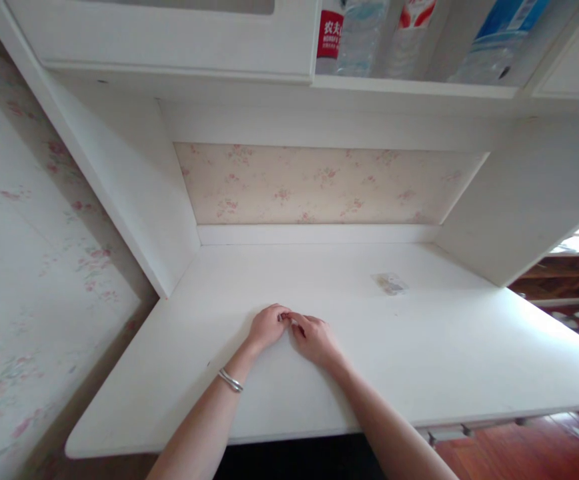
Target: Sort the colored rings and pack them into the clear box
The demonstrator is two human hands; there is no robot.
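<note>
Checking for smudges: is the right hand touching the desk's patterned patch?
Apart: the head view shows bare white desk between right hand and patterned patch.

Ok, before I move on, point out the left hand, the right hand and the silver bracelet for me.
Left hand (pixel 267 327): head view, on the back of the hand.
Right hand (pixel 316 339): head view, on the back of the hand.
Silver bracelet (pixel 230 381): head view, mid-band.

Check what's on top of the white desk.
Left hand and right hand, touching; farther back to the right, a flat pale patch. The hands hide whether anything small is between them, and cover the desktop directly beneath.
</note>
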